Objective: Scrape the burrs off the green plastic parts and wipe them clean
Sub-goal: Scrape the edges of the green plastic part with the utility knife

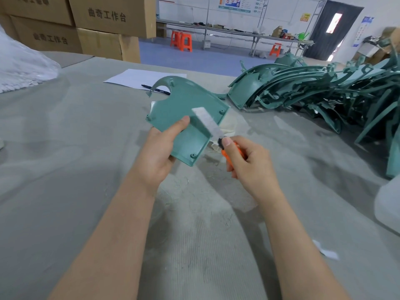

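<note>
My left hand grips a green plastic part at its near left edge, thumb on its inner face, and holds it tilted above the table. My right hand grips an orange-handled utility knife. The knife's long blade lies across the part's inner face and looks blurred. A cream cloth lies on the table just behind the part. A large pile of green parts lies at the right.
The grey table carries thin plastic shavings near my wrists. A white sheet of paper with a black pen lies behind the part. Cardboard boxes stand at the back left, a clear plastic bag at far left.
</note>
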{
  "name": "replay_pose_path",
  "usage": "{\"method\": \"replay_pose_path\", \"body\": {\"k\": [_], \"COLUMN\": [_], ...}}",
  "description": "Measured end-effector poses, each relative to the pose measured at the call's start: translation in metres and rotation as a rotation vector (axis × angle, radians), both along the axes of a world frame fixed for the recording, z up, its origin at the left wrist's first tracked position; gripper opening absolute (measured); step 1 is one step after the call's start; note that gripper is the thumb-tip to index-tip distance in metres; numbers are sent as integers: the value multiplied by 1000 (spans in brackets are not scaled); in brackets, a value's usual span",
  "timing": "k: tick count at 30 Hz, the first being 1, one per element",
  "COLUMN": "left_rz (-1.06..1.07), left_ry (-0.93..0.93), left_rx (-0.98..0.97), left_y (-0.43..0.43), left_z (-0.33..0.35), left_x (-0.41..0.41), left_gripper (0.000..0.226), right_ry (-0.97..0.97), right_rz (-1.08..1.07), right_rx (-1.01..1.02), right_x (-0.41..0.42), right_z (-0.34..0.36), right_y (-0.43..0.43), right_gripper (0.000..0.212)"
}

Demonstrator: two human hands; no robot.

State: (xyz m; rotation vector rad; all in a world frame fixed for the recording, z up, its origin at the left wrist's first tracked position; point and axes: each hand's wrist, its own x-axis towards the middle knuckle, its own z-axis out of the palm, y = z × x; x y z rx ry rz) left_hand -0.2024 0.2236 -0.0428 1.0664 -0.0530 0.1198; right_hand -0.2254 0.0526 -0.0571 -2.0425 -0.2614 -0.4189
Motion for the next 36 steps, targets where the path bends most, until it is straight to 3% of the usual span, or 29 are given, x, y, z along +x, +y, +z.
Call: {"method": "replay_pose_path", "body": {"k": [3, 7, 14, 36], "left_rz": [-24, -22, -29, -85], "left_ry": [0, 1, 11, 4], "left_rx": [7, 59, 60, -77], "left_y": [3, 0, -2, 2], "left_z": [-1, -1, 2, 1], "left_x": [0, -1, -3, -3], "left_gripper": [16, 24, 30, 14], "right_ry": [-4, 9, 28, 63], "right_rz": [-141, -203, -224, -108], "right_rx": [135, 159, 147, 284], "right_x": [4, 7, 9, 0], "right_z": [1, -1, -2, 6], "right_y": [-9, -15, -17, -9], "right_gripper": [29, 31, 29, 32]}}
